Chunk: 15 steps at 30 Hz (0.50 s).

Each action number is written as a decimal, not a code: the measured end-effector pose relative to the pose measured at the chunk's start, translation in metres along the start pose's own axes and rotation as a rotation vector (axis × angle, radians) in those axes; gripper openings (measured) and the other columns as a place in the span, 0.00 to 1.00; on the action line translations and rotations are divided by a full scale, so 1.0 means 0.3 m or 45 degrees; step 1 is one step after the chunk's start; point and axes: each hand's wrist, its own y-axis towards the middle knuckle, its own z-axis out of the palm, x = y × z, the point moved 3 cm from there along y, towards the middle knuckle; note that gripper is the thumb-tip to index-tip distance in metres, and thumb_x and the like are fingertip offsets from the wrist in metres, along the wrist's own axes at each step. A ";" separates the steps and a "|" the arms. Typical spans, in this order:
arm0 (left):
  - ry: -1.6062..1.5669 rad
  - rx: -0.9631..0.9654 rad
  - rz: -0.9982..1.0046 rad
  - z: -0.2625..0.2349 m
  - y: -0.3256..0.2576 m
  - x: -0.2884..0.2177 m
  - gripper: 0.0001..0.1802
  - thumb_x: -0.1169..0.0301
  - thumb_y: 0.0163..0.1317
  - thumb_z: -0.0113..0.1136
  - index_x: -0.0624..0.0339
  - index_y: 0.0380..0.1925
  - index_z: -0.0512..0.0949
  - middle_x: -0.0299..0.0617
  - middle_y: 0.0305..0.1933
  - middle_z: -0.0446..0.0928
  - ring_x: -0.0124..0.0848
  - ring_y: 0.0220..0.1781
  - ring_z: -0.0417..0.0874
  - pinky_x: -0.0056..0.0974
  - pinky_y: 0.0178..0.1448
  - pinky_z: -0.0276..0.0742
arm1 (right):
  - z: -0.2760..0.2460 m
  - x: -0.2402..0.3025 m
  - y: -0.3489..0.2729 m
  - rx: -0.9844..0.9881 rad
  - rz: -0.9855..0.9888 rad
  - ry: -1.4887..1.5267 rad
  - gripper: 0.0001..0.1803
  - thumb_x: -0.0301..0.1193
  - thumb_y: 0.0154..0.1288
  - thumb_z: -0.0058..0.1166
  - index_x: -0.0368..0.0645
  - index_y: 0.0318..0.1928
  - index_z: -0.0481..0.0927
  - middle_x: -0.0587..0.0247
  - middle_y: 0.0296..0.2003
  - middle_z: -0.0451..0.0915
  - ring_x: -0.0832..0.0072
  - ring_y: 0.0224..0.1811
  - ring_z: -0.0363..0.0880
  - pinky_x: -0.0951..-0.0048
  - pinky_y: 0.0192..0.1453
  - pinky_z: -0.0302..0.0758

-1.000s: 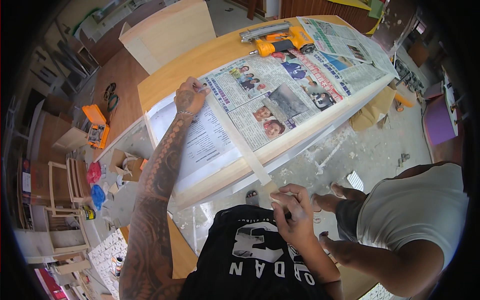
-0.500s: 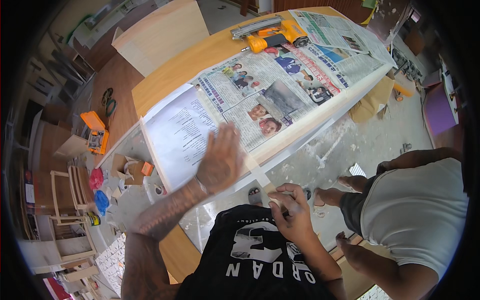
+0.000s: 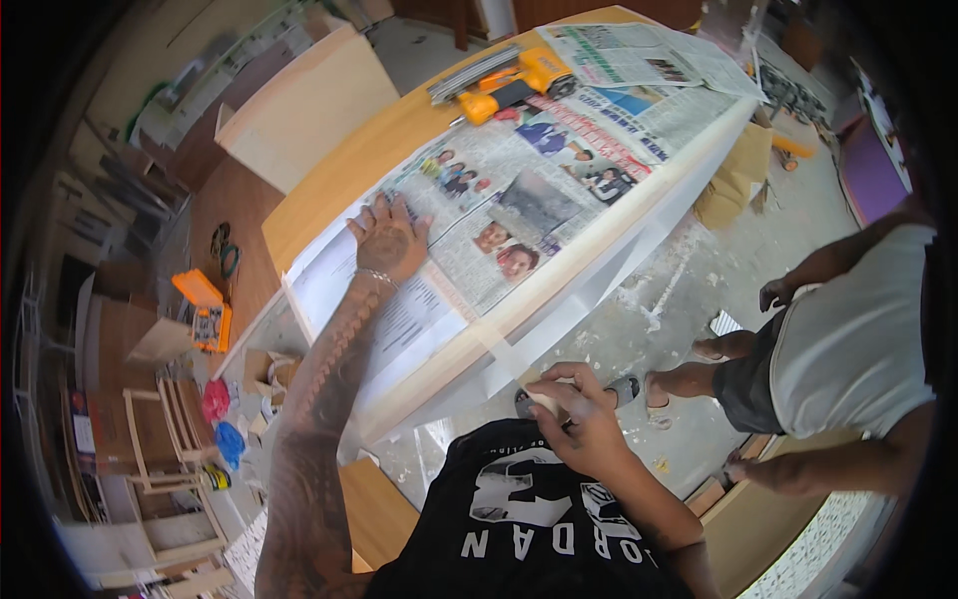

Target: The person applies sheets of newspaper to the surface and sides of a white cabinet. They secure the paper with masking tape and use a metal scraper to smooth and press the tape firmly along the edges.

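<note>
In the head view, a grey newspaper sheet with coloured photos (image 3: 539,205) lies on an orange-brown wooden tabletop (image 3: 299,212). The left of the person's bare hands, the left hand (image 3: 392,246), is open with its fingers spread, its palm down at the newspaper's left edge, grasping nothing. Beneath and beside it, left of the newspaper, lies a white paper sheet with dark print (image 3: 417,321).

The right hand (image 3: 577,407) is nearer the wearer than the newspaper, beyond a pale wooden edge strip (image 3: 539,302) bordering it. Its fingers are curled in against the thumb around a small pale roll of tape (image 3: 545,401), partly hidden by them. A pale, translucent tape strip (image 3: 502,349) crosses the wooden edge between the newspaper and this hand.

At the newspaper's far side lies a yellow-and-black nail gun with a grey metal magazine (image 3: 511,97). Well left of the newspaper, an open orange plastic case (image 3: 205,309) sits low down. To the newspaper's lower right stands another person in a white top (image 3: 848,339).
</note>
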 end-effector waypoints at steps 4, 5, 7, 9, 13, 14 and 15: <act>-0.501 -0.102 0.423 -0.049 -0.027 -0.254 0.44 0.44 0.62 0.63 0.64 0.69 0.66 0.60 0.68 0.68 0.54 0.70 0.67 0.63 0.71 0.58 | -0.008 0.002 -0.008 0.009 0.043 0.041 0.14 0.20 0.66 0.61 0.40 0.52 0.81 0.56 0.51 0.72 0.71 0.32 0.79 0.70 0.34 0.75; -0.469 -0.051 0.373 -0.044 -0.035 -0.308 0.47 0.42 0.58 0.67 0.66 0.67 0.67 0.61 0.64 0.71 0.52 0.70 0.69 0.61 0.71 0.59 | -0.011 0.003 -0.010 -0.012 0.052 0.039 0.14 0.20 0.66 0.61 0.40 0.52 0.81 0.56 0.51 0.72 0.71 0.32 0.79 0.70 0.34 0.75; -0.373 -0.173 0.356 -0.046 -0.032 -0.384 0.49 0.45 0.49 0.76 0.72 0.62 0.72 0.62 0.54 0.77 0.47 0.63 0.76 0.53 0.67 0.67 | -0.011 -0.007 -0.016 0.016 0.178 0.100 0.17 0.19 0.62 0.63 0.42 0.52 0.83 0.54 0.52 0.74 0.59 0.52 0.80 0.66 0.54 0.77; -0.600 0.026 0.300 -0.048 0.040 -0.395 0.46 0.50 0.50 0.76 0.72 0.61 0.72 0.57 0.50 0.79 0.44 0.56 0.79 0.47 0.61 0.72 | -0.011 -0.010 -0.019 0.016 0.174 0.112 0.17 0.19 0.62 0.62 0.42 0.52 0.83 0.55 0.52 0.74 0.59 0.53 0.80 0.66 0.54 0.77; -1.615 0.327 0.207 -0.083 0.084 -0.324 0.34 0.63 0.53 0.76 0.72 0.56 0.77 0.45 0.40 0.83 0.32 0.35 0.84 0.32 0.43 0.80 | -0.007 -0.021 -0.026 -0.029 0.144 0.107 0.18 0.20 0.62 0.62 0.42 0.53 0.81 0.54 0.52 0.75 0.59 0.52 0.80 0.66 0.54 0.77; -1.638 0.308 0.247 -0.113 0.073 -0.294 0.34 0.63 0.53 0.76 0.72 0.56 0.77 0.45 0.40 0.83 0.32 0.35 0.84 0.32 0.43 0.80 | -0.005 -0.025 -0.028 -0.012 0.162 0.109 0.18 0.20 0.62 0.62 0.42 0.53 0.81 0.54 0.52 0.75 0.59 0.52 0.80 0.66 0.54 0.77; -1.635 0.369 0.259 -0.149 0.045 -0.247 0.30 0.66 0.54 0.75 0.71 0.54 0.78 0.42 0.39 0.83 0.28 0.34 0.83 0.31 0.41 0.79 | -0.003 -0.029 -0.029 -0.032 0.173 0.126 0.18 0.20 0.62 0.62 0.42 0.53 0.81 0.54 0.52 0.75 0.58 0.51 0.81 0.66 0.54 0.78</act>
